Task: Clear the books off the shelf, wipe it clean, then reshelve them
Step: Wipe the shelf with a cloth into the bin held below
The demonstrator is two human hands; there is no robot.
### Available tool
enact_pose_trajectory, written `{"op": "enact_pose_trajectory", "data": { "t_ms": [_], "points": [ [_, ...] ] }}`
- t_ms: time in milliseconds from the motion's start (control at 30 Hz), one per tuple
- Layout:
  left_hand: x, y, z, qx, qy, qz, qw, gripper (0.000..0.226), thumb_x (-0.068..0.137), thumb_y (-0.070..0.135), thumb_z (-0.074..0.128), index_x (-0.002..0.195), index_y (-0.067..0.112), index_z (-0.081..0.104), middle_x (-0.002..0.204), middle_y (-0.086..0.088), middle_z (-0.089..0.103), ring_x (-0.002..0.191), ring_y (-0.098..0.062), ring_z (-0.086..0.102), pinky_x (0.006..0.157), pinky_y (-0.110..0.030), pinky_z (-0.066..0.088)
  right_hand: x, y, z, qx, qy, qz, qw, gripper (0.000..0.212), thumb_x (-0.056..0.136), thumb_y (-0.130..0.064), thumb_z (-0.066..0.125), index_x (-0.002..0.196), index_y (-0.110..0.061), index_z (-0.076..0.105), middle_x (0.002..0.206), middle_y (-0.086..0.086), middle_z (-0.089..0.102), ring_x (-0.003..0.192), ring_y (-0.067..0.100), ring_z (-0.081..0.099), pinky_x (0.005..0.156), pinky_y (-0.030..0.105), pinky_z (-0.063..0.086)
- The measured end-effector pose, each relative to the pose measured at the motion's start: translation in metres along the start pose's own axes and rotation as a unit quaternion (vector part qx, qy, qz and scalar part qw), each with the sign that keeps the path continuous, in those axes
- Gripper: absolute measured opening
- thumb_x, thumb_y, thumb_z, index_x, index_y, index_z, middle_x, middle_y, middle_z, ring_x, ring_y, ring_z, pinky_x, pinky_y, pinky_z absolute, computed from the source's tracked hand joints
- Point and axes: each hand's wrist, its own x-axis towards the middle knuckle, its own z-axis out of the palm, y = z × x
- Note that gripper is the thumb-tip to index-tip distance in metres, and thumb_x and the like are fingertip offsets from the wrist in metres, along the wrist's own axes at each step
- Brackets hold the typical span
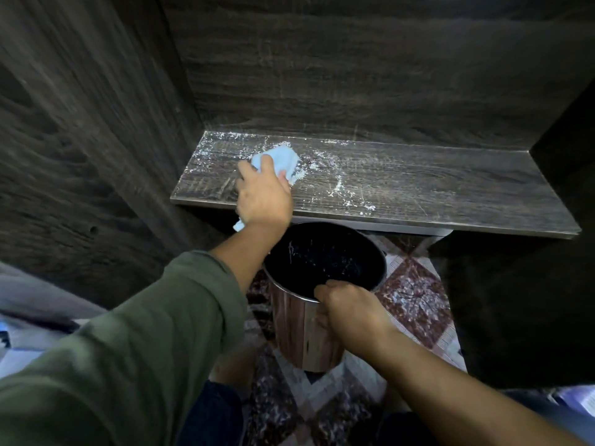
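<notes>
Gripping a pale blue cloth (277, 162) in the left hand (262, 194), pressed onto the dark wooden shelf (418, 188), left of its middle. Across the board, scattered white dust (338, 185), thickest around the cloth and along the back edge. Holding the near rim of a round bin (306, 333) with the right hand (351, 312), just below the shelf's front edge, above a patterned floor (415, 294). White specks inside the bin's black interior. Green sleeve (145, 333) on the left arm.

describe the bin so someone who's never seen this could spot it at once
Find the dark wooden shelf dusted with white specks. Just below its front edge is a round bin, gripped at its near rim by the right hand. Nothing else here is round: shiny metal wall, black inside.
</notes>
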Motion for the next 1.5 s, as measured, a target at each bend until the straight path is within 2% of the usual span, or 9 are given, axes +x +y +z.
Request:
{"op": "enact_pose_trajectory", "data": {
  "t_ms": [200, 333, 433, 700, 867, 1033, 1233, 1400, 1500],
  "points": [
    [0.043, -0.058, -0.026, -0.007, 0.137, -0.044, 0.99, 0.035, 0.094, 0.035, 0.046, 0.124, 0.017, 0.05, 0.128, -0.019, 0.04, 0.107, -0.04, 0.047, 0.083, -0.047, 0.044, -0.003, 0.01, -0.002, 0.006, -0.003, 0.006, 1.0, 0.019, 0.093, -0.012, 0.051, 0.111, -0.011, 0.056, 0.111, 0.007, 0.057, 0.106, 0.029, 0.056, 0.07, 0.033, 0.037],
    [0.043, -0.079, -0.012, 0.003, 0.042, 0.078, 0.996, 0.039, 0.094, 0.037, 0.05, 0.126, 0.017, 0.054, 0.121, -0.021, 0.043, 0.108, -0.041, 0.047, 0.092, -0.048, 0.042, -0.009, 0.017, -0.004, -0.004, -0.012, -0.002, 1.0, 0.02, 0.094, -0.016, 0.05, 0.113, -0.011, 0.056, 0.114, 0.006, 0.056, 0.11, 0.027, 0.055, 0.079, 0.035, 0.043],
    [0.023, -0.059, 0.006, 0.027, 0.004, 0.171, 0.985, 0.037, 0.093, 0.042, 0.052, 0.123, 0.021, 0.059, 0.116, -0.017, 0.047, 0.105, -0.038, 0.048, 0.089, -0.046, 0.041, -0.017, 0.02, -0.003, -0.016, -0.021, -0.011, 1.0, 0.023, 0.095, -0.018, 0.051, 0.116, -0.011, 0.054, 0.117, 0.007, 0.055, 0.113, 0.026, 0.052, 0.082, 0.034, 0.042],
    [-0.003, -0.01, 0.019, -0.078, -0.072, 0.313, 0.944, 0.041, 0.093, 0.044, 0.05, 0.125, 0.021, 0.059, 0.115, -0.01, 0.045, 0.11, -0.029, 0.048, 0.095, -0.044, 0.041, -0.027, 0.031, -0.007, -0.016, -0.036, -0.005, 0.999, 0.026, 0.093, -0.025, 0.057, 0.115, -0.012, 0.055, 0.116, 0.006, 0.055, 0.114, 0.027, 0.052, 0.083, 0.035, 0.044],
    [0.015, 0.018, 0.02, -0.133, -0.044, 0.302, 0.943, 0.039, 0.091, 0.039, 0.054, 0.127, 0.022, 0.058, 0.119, -0.011, 0.043, 0.116, -0.028, 0.043, 0.102, -0.044, 0.038, -0.028, 0.036, -0.009, -0.006, -0.039, -0.007, 0.999, 0.025, 0.093, -0.024, 0.056, 0.115, -0.012, 0.054, 0.116, 0.006, 0.055, 0.113, 0.026, 0.053, 0.084, 0.034, 0.042],
    [0.028, 0.032, 0.036, -0.02, -0.152, 0.325, 0.933, 0.041, 0.098, 0.048, 0.043, 0.135, 0.034, 0.052, 0.135, -0.008, 0.043, 0.125, -0.031, 0.038, 0.109, -0.045, 0.03, -0.032, 0.044, -0.009, 0.0, -0.041, 0.004, 0.999, 0.023, 0.092, -0.022, 0.056, 0.113, -0.013, 0.055, 0.114, 0.005, 0.055, 0.111, 0.027, 0.054, 0.083, 0.037, 0.046],
    [0.014, 0.031, 0.032, 0.028, -0.174, 0.361, 0.916, 0.064, 0.086, 0.069, 0.024, 0.135, 0.039, 0.052, 0.14, -0.001, 0.043, 0.12, -0.031, 0.041, 0.106, -0.043, 0.031, -0.037, 0.048, -0.007, -0.001, -0.046, -0.002, 0.999, 0.021, 0.093, -0.023, 0.056, 0.112, -0.013, 0.054, 0.114, 0.004, 0.055, 0.111, 0.026, 0.054, 0.081, 0.036, 0.045],
    [-0.01, 0.026, 0.02, 0.004, -0.195, 0.413, 0.89, 0.047, 0.093, 0.058, 0.041, 0.131, 0.036, 0.056, 0.137, 0.001, 0.046, 0.119, -0.027, 0.04, 0.103, -0.042, 0.032, -0.036, 0.048, -0.006, 0.002, -0.06, -0.005, 0.998, 0.023, 0.091, -0.023, 0.058, 0.112, -0.012, 0.055, 0.116, 0.005, 0.055, 0.112, 0.028, 0.054, 0.083, 0.038, 0.048],
    [-0.026, 0.015, 0.013, -0.046, -0.21, 0.465, 0.859, 0.041, 0.094, 0.055, 0.045, 0.126, 0.033, 0.06, 0.128, 0.002, 0.052, 0.115, -0.024, 0.045, 0.098, -0.041, 0.039, -0.035, 0.05, -0.003, -0.002, -0.064, -0.01, 0.998, 0.025, 0.09, -0.021, 0.059, 0.112, -0.011, 0.055, 0.116, 0.007, 0.056, 0.112, 0.029, 0.055, 0.085, 0.04, 0.05]
  ]
}}
